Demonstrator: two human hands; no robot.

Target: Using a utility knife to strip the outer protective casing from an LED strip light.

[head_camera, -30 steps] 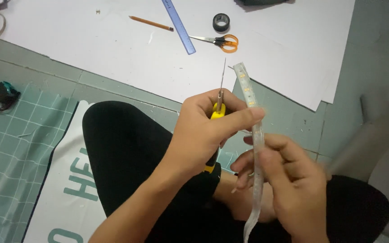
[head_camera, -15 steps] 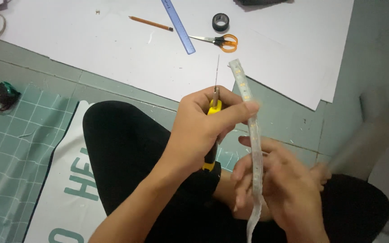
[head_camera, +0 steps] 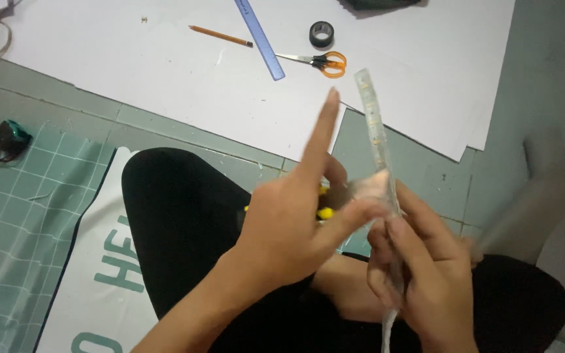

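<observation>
1. Right hand (head_camera: 420,281) is wrapped around the lower part of a clear flexible strip (head_camera: 377,131), fingers curled tight on it, down at 5 o'clock in the view.
2. The strip rises from that fist towards 12 o'clock, tilted a touch left, its free tip hanging over the edge of the white sheet (head_camera: 165,72).
3. Left hand (head_camera: 289,229) sits just beside it at centre, index finger stretched straight up, thumb pressing across onto the strip just above the right fist.
4. A yellow-handled tool (head_camera: 325,212) peeps out behind the left fingers; the blur makes it impossible to say how firmly it is gripped.
5. Up at 12 o'clock on the sheet: orange-handled scissors (head_camera: 318,62), a blue ruler (head_camera: 259,39), a pencil (head_camera: 220,36) and a black tape roll (head_camera: 322,33), all well apart from the hands.
6. At 9 o'clock a green cutting mat (head_camera: 14,229) lies on the floor, with a small dark gadget (head_camera: 4,139) near its upper corner.
7. A white banner with green lettering (head_camera: 109,274) lies under the person's black-clad knee (head_camera: 178,222).
</observation>
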